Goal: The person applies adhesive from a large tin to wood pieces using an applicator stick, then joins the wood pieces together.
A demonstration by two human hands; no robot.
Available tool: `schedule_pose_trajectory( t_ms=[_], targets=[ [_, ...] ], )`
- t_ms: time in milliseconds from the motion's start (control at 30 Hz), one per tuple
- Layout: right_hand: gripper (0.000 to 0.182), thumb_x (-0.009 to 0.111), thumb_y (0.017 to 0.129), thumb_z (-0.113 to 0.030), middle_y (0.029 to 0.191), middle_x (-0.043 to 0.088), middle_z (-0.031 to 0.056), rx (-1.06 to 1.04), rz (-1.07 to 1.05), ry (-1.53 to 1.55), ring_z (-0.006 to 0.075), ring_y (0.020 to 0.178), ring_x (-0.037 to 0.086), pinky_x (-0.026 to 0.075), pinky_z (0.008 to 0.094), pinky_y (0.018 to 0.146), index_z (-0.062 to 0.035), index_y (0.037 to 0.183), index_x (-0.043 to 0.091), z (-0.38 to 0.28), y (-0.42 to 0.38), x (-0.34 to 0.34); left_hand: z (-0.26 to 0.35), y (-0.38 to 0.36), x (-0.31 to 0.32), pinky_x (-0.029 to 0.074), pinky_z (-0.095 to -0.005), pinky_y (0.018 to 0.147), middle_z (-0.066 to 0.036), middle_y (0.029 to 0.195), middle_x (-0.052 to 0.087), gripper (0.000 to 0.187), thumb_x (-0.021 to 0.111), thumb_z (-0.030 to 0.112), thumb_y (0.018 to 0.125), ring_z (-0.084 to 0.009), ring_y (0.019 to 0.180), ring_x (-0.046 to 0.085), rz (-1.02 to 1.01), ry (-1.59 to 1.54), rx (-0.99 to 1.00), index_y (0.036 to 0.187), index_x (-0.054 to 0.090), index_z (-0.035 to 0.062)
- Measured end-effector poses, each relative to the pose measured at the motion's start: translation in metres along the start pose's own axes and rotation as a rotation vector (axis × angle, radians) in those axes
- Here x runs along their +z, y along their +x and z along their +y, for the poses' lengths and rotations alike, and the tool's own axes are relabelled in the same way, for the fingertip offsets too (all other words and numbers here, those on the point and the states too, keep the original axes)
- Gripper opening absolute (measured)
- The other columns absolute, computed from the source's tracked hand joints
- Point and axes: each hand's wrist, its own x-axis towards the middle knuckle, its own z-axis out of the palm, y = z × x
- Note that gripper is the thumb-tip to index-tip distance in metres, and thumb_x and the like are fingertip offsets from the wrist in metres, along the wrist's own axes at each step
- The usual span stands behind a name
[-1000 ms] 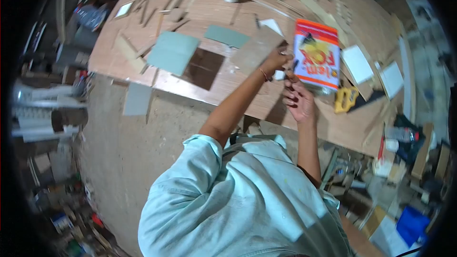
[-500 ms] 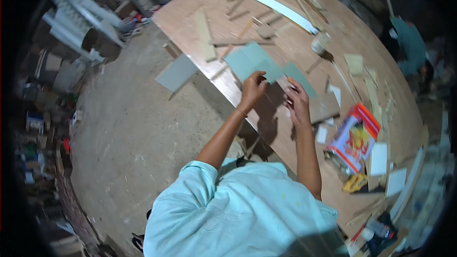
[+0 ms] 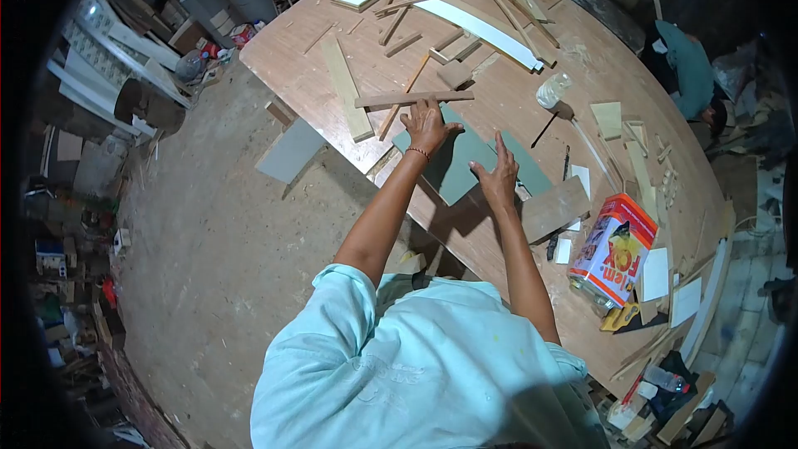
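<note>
My left hand lies over the left part of a grey-green sheet, its fingers apart and the tips at a brown wood strip along the sheet's far edge. My right hand is spread over the right side of the green sheets, thumb and index finger apart, with nothing held in it. A second green piece shows to the right of that hand. Beside it, a flat brown board rests on the table.
A tin can stands to the right, by white pieces and a yellow tool. A jar, wood strips and a long white strip lie farther back on the table. Another person bends at the far right.
Both hands have opened from curled poses. My left hand has moved forward and left to the wood strip; my right has moved slightly left and nearer. The larger green sheet has shifted nearer.
</note>
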Motion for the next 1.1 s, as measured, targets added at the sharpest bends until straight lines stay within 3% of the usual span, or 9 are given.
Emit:
schedule_pose_trajectory(
  t_ms=[167, 200, 333, 433, 467, 700, 767, 1000, 1100],
  targets=[
    [0.087, 0.073, 0.062, -0.013, 0.119, 0.046, 0.0195, 0.086, -0.037, 0.057, 0.0345, 0.107, 0.042, 0.032, 0.0412, 0.092, -0.009, 0.134, 0.023, 0.003, 0.001, 0.007, -0.018, 0.009, 0.014, 0.034, -0.046, 0.075, -0.012, 0.105, 0.053, 0.054, 0.074, 0.034, 0.059, -0.0282, 0.096, 0.052, -0.039, -0.268, 0.029, 0.103, 0.058, 0.0081],
    [0.087, 0.073, 0.062, -0.013, 0.119, 0.046, 0.0195, 0.092, -0.032, 0.056, 0.0345, 0.107, 0.042, 0.032, 0.0412, 0.092, -0.009, 0.134, 0.023, 0.002, 0.002, 0.006, -0.019, 0.01, 0.012, 0.036, -0.044, 0.072, -0.011, 0.097, 0.058, 0.037, 0.073, 0.025, 0.063, -0.0274, 0.09, 0.056, -0.022, -0.312, -0.008, 0.093, 0.063, 0.0074],
    [0.09, 0.075, 0.059, -0.012, 0.114, 0.05, 0.019, 0.143, -0.021, 0.098, 0.0337, 0.106, 0.044, 0.033, 0.0401, 0.092, -0.0098, 0.134, 0.025, 0.001, 0.003, 0.007, -0.03, 0.024, 0.021, 0.039, -0.0424, 0.071, -0.013, 0.082, 0.063, 0.016, 0.067, 0.018, 0.069, -0.0301, 0.08, 0.059, -0.047, -0.373, -0.095, 0.08, 0.066, 0.0067],
    [0.091, 0.075, 0.059, -0.011, 0.115, 0.051, 0.0165, 0.124, 0.004, 0.064, 0.0336, 0.103, 0.045, 0.033, 0.0397, 0.092, -0.009, 0.134, 0.024, -0.001, 0.003, 0.007, -0.03, 0.032, 0.02, 0.039, -0.0427, 0.071, -0.015, 0.083, 0.062, 0.016, 0.065, 0.021, 0.071, -0.0309, 0.08, 0.059, -0.108, -0.38, -0.177, 0.079, 0.066, 0.0076],
    [0.091, 0.075, 0.059, -0.01, 0.115, 0.051, 0.0157, 0.114, 0.018, 0.039, 0.0334, 0.103, 0.045, 0.033, 0.0393, 0.092, -0.009, 0.134, 0.024, -0.002, 0.003, 0.006, -0.03, 0.031, 0.021, 0.046, -0.0372, 0.062, -0.014, 0.072, 0.063, 0.022, 0.066, 0.026, 0.071, -0.0283, 0.067, 0.061, 0.002, -0.295, -0.09, 0.076, 0.066, 0.0044],
    [0.09, 0.075, 0.058, -0.009, 0.112, 0.053, 0.0138, 0.109, 0.041, -0.027, 0.0316, 0.103, 0.045, 0.034, 0.0383, 0.091, -0.0079, 0.133, 0.025, -0.006, 0.003, 0.004, -0.027, 0.027, 0.014, 0.045, -0.0399, 0.064, -0.017, 0.072, 0.062, 0.031, 0.066, 0.032, 0.07, -0.0316, 0.07, 0.06, -0.006, -0.229, 0.064, 0.073, 0.064, 0.0014],
    [0.089, 0.075, 0.058, -0.009, 0.109, 0.055, 0.0132, 0.124, 0.043, -0.023, 0.0314, 0.102, 0.046, 0.034, 0.039, 0.09, -0.007, 0.133, 0.026, -0.004, 0.005, 0.004, -0.028, 0.035, 0.021, 0.042, -0.0441, 0.069, -0.016, 0.083, 0.062, 0.03, 0.063, 0.033, 0.073, -0.0306, 0.082, 0.059, -0.117, -0.241, -0.042, 0.081, 0.064, 0.0046],
    [0.073, 0.07, 0.064, -0.003, 0.091, 0.061, 0.0116, 0.171, 0.142, 0.213, 0.0225, 0.082, 0.057, 0.045, 0.0321, 0.075, -0.0044, 0.128, 0.035, 0.0, 0.013, 0.001, -0.03, 0.05, 0.026, 0.043, -0.0477, 0.071, -0.019, 0.08, 0.062, 0.027, 0.056, 0.028, 0.079, -0.0352, 0.079, 0.059, -0.089, -0.338, -0.153, 0.08, 0.063, 0.0025],
    [0.066, 0.067, 0.066, 0.0, 0.081, 0.063, 0.0099, 0.205, 0.247, 0.335, 0.0176, 0.07, 0.059, 0.046, 0.0277, 0.068, -0.0032, 0.126, 0.038, 0.007, 0.017, 0.003, -0.033, 0.053, 0.022, 0.044, -0.045, 0.069, -0.02, 0.079, 0.061, 0.032, 0.055, 0.031, 0.08, -0.0335, 0.078, 0.06, -0.124, -0.542, -0.23, 0.081, 0.063, 0.0004]
  ],
)
